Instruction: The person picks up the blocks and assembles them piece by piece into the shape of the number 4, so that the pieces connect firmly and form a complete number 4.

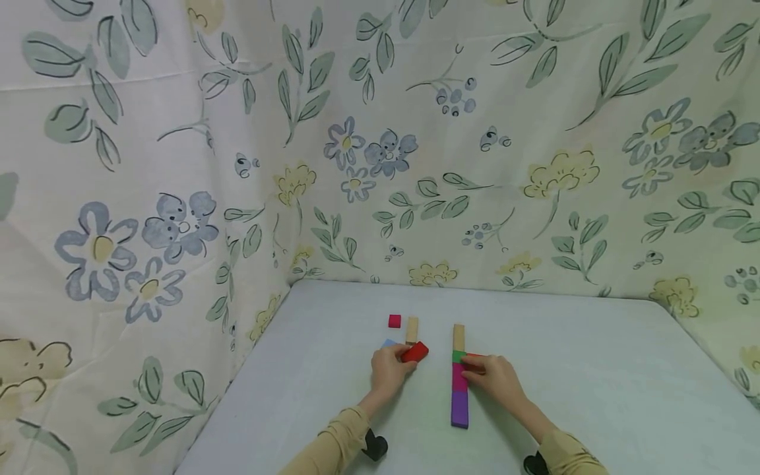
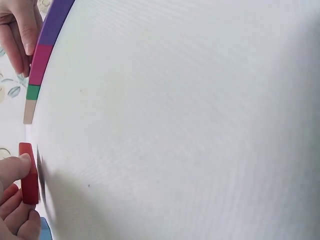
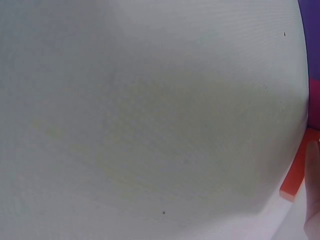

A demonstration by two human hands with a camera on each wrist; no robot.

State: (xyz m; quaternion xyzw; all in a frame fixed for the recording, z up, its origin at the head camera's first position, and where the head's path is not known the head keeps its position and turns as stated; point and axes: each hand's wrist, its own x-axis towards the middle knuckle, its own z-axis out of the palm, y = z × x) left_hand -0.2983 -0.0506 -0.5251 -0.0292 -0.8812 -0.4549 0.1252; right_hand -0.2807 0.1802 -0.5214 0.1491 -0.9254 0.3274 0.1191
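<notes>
My left hand (image 1: 388, 373) pinches a red block (image 1: 419, 349) between thumb and fingers; in the left wrist view this block (image 2: 29, 182) is tilted just off the white surface. To its right runs a straight row of blocks: purple (image 1: 460, 409), magenta (image 1: 458, 380), green (image 1: 457, 356) and plain wood (image 1: 459, 335). My right hand (image 1: 499, 379) is at the row's right side, its fingertips by the green and magenta blocks. It holds an orange block (image 3: 297, 172), which meets the row near the magenta block (image 3: 315, 102). My fingers partly hide that block.
Beyond my left hand lie a small red block (image 1: 394, 321), a wooden block (image 1: 412, 328) and a mostly hidden light blue block (image 1: 388, 343). The white table (image 1: 594, 369) is backed by a floral curtain (image 1: 439, 145) behind and at the left.
</notes>
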